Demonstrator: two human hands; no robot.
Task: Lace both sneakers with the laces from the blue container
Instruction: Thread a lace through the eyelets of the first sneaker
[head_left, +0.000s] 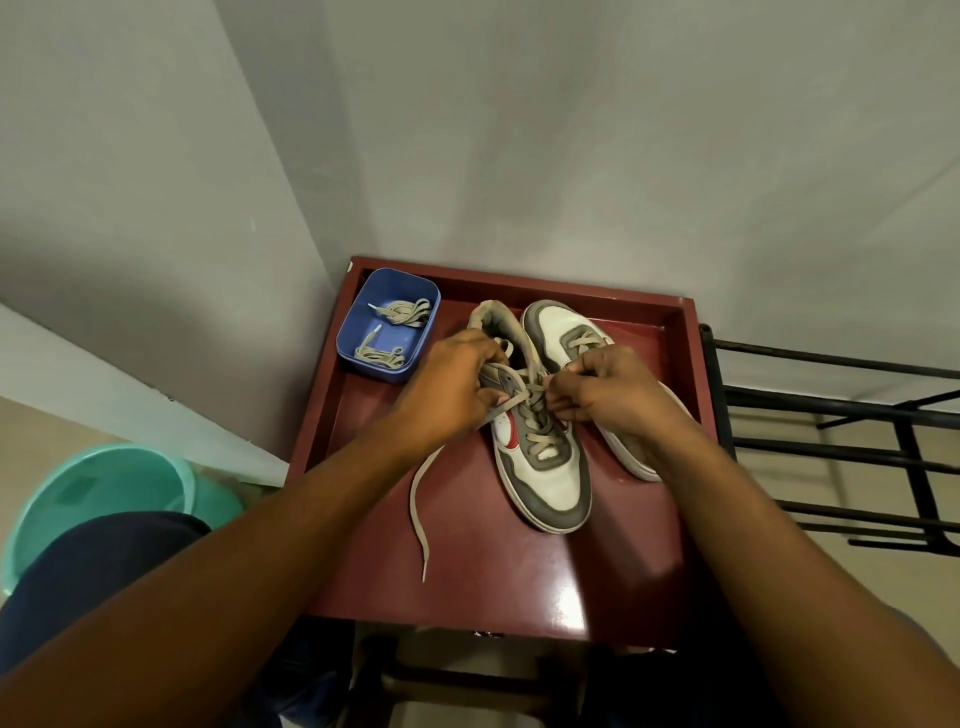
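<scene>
Two grey-and-white sneakers lie side by side on the dark red table (467, 561). The left sneaker (545, 478) has a red patch and a beige lace crossed through its eyelets. My left hand (447, 389) holds the shoe's upper left side and grips the lace there; one loose lace end (418, 514) trails toward the table's front. My right hand (597, 387) pinches the other lace end at the shoe's right eyelets. The right sneaker (556, 325) lies partly under my right hand. The blue container (387, 325) at the table's back left holds coiled beige laces (402, 310).
A teal bucket (98, 493) stands on the floor to the left. A black metal rack (841, 441) is close on the table's right. The table sits in a wall corner and has a raised rim at the back and sides.
</scene>
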